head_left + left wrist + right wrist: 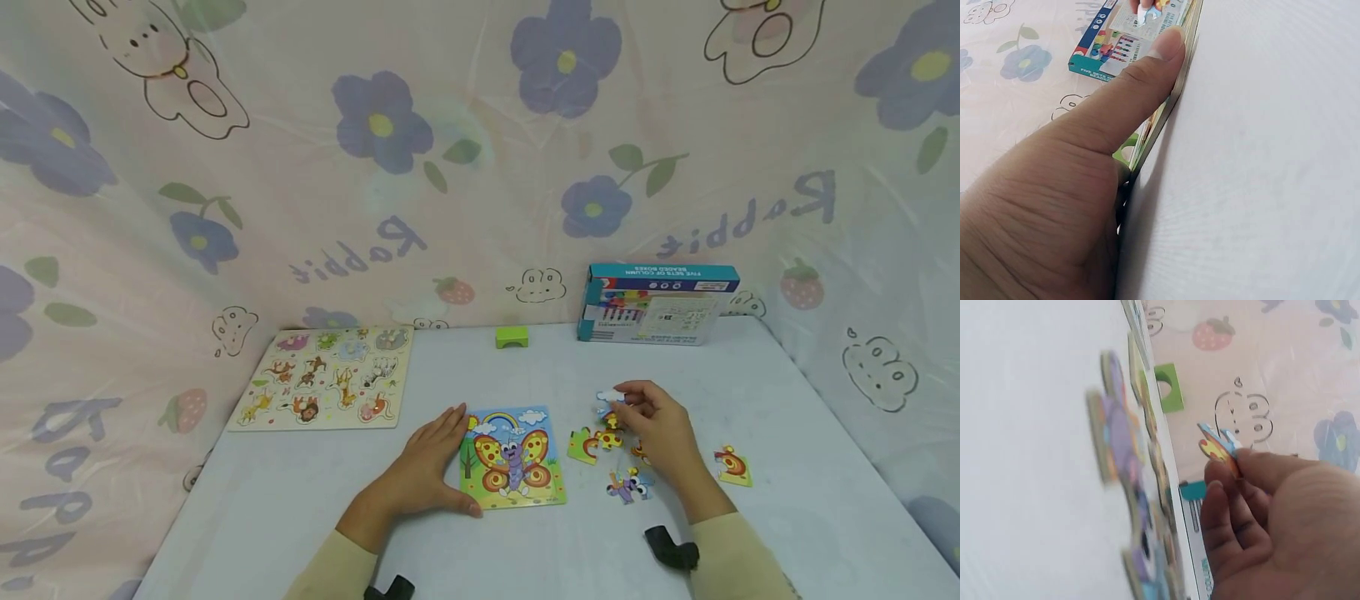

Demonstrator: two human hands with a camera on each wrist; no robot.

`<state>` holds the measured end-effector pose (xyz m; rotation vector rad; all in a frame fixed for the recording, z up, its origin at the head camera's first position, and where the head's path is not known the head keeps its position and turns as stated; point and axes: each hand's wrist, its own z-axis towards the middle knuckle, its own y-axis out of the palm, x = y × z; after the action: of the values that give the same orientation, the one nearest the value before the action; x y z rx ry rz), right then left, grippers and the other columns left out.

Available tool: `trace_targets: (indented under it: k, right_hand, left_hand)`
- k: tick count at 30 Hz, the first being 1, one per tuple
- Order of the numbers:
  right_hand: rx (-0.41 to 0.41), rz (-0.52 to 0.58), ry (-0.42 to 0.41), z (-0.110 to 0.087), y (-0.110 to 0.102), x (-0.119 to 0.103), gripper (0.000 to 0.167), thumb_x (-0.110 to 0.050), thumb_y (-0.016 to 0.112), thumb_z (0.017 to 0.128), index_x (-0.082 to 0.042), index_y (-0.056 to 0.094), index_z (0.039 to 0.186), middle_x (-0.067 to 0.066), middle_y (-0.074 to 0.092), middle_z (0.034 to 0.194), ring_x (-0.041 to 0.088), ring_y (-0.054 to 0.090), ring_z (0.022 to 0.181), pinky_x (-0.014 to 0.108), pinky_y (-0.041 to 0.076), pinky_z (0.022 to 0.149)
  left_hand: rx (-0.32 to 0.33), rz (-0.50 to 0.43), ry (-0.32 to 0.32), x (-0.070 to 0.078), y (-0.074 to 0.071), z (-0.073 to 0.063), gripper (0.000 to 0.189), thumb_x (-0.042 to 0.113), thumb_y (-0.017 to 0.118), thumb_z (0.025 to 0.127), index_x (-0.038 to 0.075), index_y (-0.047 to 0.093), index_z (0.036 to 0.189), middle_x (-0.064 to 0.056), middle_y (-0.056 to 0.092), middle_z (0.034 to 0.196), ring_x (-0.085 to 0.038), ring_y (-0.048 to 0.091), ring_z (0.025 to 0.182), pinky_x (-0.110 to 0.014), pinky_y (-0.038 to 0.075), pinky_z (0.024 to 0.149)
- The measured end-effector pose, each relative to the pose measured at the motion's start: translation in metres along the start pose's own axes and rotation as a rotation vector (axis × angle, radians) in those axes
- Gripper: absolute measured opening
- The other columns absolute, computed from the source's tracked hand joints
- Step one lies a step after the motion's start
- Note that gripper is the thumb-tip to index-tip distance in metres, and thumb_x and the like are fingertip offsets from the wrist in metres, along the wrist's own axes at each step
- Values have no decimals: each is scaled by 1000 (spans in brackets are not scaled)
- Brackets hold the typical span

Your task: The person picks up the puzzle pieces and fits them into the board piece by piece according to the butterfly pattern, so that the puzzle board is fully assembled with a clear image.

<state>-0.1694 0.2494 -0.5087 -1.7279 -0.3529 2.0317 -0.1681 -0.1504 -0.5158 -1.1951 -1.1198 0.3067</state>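
Pinching a small puzzle piece [1217,450] between thumb and fingers, our right hand [660,429] holds it off the counter [300,517], to the right of the butterfly board [513,458]. We see yellow with red dots and some blue on that piece. Our left hand [423,471] lies along the board's left side, its fingers straight and its thumb spread apart from them, touching the edge by the lower left corner. Beside the board, below our right hand, we have a green-edged piece [581,447] and a purple piece [622,488] among other loose ones; an orange-and-green piece [733,467] sits apart, farther right. Behind, we have an animal board [330,379] at left, a green block [512,337] and a teal box [652,312] standing at right.
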Motion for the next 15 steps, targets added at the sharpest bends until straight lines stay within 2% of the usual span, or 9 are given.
trace_targets:
  k: [5,11,15]
  right_hand:
    - [-73,137,33,-4,17,-9,31,-15,71,109,-3,69,138,14,66,113,23,73,91,24,62,80]
    - [-155,191,31,-10,40,-21,30,-12,71,108,-4,70,138,13,65,113,23,72,91,26,61,75]
    - [-214,260,58,-14,54,-28,31,-5,69,108,-3,70,139,15,63,113,25,73,93,29,63,78]
  left_hand:
    - [0,-12,-1,1,0,-1,143,80,88,69,4,26,173,-5,10,182,-27,4,166,-55,10,130]
    - [2,-16,1,0,1,0,142,80,88,69,5,26,173,-5,10,182,-27,4,166,-56,10,130]
    - [7,-17,5,-2,1,0,143,81,87,69,5,25,173,-5,10,182,-27,4,166,-56,10,130]
